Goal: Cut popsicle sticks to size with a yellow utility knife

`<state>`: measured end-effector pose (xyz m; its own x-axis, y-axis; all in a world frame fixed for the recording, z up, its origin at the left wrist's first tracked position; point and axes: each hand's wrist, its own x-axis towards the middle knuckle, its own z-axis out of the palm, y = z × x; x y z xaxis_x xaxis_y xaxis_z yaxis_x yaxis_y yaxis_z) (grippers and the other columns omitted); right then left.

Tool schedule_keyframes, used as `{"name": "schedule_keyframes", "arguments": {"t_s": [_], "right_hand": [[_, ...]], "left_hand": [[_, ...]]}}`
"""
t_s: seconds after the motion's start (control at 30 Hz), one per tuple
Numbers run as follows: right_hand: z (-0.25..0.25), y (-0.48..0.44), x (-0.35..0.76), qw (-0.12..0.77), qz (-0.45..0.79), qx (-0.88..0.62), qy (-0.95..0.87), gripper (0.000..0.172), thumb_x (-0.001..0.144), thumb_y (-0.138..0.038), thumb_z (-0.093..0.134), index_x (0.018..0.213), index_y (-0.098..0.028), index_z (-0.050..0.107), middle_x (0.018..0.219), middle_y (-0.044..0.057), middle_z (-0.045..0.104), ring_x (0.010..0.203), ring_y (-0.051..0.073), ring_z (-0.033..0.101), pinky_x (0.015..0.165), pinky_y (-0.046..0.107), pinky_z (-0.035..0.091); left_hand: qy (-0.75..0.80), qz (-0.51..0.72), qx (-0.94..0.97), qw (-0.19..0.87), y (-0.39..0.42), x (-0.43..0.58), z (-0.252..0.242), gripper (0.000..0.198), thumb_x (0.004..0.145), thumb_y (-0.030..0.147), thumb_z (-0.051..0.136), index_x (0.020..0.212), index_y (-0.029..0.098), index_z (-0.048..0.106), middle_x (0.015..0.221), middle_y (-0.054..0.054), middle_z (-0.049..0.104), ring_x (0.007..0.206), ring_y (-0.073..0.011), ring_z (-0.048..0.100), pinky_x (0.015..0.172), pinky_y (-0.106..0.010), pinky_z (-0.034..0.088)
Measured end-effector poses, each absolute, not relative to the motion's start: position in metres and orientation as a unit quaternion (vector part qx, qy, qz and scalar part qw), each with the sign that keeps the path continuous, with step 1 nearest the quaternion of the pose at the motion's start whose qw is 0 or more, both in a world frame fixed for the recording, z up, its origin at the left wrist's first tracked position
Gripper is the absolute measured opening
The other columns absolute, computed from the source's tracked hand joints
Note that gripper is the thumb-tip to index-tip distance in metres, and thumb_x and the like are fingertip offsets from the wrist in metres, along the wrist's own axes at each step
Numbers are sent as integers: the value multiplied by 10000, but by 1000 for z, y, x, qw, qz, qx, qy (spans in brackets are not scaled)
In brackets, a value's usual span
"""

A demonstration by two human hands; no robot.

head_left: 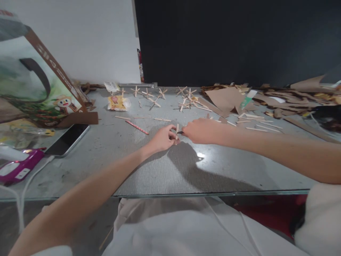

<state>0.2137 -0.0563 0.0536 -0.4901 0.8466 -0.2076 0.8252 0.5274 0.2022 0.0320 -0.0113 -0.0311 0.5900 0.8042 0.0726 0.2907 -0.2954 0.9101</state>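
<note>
My left hand (163, 138) pinches a pale wooden craft stick (177, 130) and holds it upright over the middle of the grey table (165, 170). My right hand (201, 130) is closed just to the right of it, with a small dark tip poking out of its fingers and touching the stick; I cannot make out what that tool is. Both hands meet at the stick. Several finished star-shaped stick crosses (186, 101) lie farther back.
Loose sticks (255, 122) and brown cardboard scraps (226, 99) cover the right back. A red-striped stick (137, 127) lies left of my hands. A phone (68, 139), a magenta device (20, 167) with white cable and a printed box (34, 81) stand at left.
</note>
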Motion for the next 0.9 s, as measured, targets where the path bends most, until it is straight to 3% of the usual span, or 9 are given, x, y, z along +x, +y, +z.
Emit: {"name": "schedule_keyframes", "arguments": {"t_s": [0.13, 0.27, 0.37, 0.47, 0.6, 0.67, 0.77, 0.9], "right_hand": [[50, -41, 224, 120, -49, 514, 848, 394, 1070, -353, 422, 818, -169, 663, 671, 82, 649, 540, 180, 594, 515, 285, 371], [43, -28, 242, 44, -365, 533, 762, 437, 1039, -553, 479, 761, -218, 527, 490, -62, 411, 366, 91, 364, 387, 229, 303], [36, -25, 252, -1, -513, 505, 694, 478, 999, -633, 539, 758, -223, 494, 485, -93, 378, 336, 61, 287, 342, 204, 277], [32, -33, 251, -61, -487, 523, 697, 452, 1014, -597, 547, 769, -220, 500, 482, -87, 413, 330, 64, 346, 344, 198, 295], [26, -55, 235, -129, -358, 538, 752, 318, 1076, -432, 467, 839, -222, 503, 521, -54, 533, 394, 97, 503, 414, 201, 371], [22, -65, 228, -143, -296, 542, 773, 317, 1083, -365, 413, 809, -225, 490, 514, -43, 547, 417, 110, 519, 450, 216, 366], [15, -72, 222, -157, -209, 547, 796, 330, 1061, -336, 412, 755, -233, 475, 534, -23, 564, 483, 133, 538, 501, 241, 336], [12, -74, 220, -157, -189, 562, 790, 310, 1052, -312, 404, 762, -235, 482, 529, -24, 552, 502, 145, 535, 538, 254, 330]], "left_hand": [[372, 261, 756, 472, -14, 30, -27, 385, 793, 134, 766, 1135, 184, 595, 855, -54, 800, 772, -207, 752, 708, -291, 516], [373, 271, 751, 473, -16, 30, -25, 454, 783, 100, 755, 1191, 180, 572, 827, -45, 792, 793, -215, 758, 723, -293, 519], [379, 277, 756, 457, -17, 30, -25, 501, 785, 116, 773, 1234, 171, 558, 791, -34, 781, 773, -212, 748, 697, -277, 499], [386, 301, 749, 447, -18, 30, -24, 602, 798, 135, 779, 1336, 157, 512, 767, -29, 770, 748, -207, 747, 695, -275, 502], [367, 349, 737, 447, -21, 27, -24, 724, 871, 151, 700, 1514, 182, 368, 773, -21, 770, 773, -205, 771, 721, -276, 534], [355, 368, 736, 445, -22, 26, -23, 741, 891, 148, 665, 1549, 202, 328, 786, -18, 774, 775, -202, 776, 744, -283, 553], [345, 381, 735, 441, -24, 24, -22, 725, 892, 135, 647, 1548, 208, 345, 773, -9, 766, 771, -199, 778, 791, -299, 575], [347, 380, 735, 441, -28, 25, -19, 699, 891, 121, 641, 1531, 208, 372, 745, 7, 756, 757, -189, 777, 800, -296, 581]]}}
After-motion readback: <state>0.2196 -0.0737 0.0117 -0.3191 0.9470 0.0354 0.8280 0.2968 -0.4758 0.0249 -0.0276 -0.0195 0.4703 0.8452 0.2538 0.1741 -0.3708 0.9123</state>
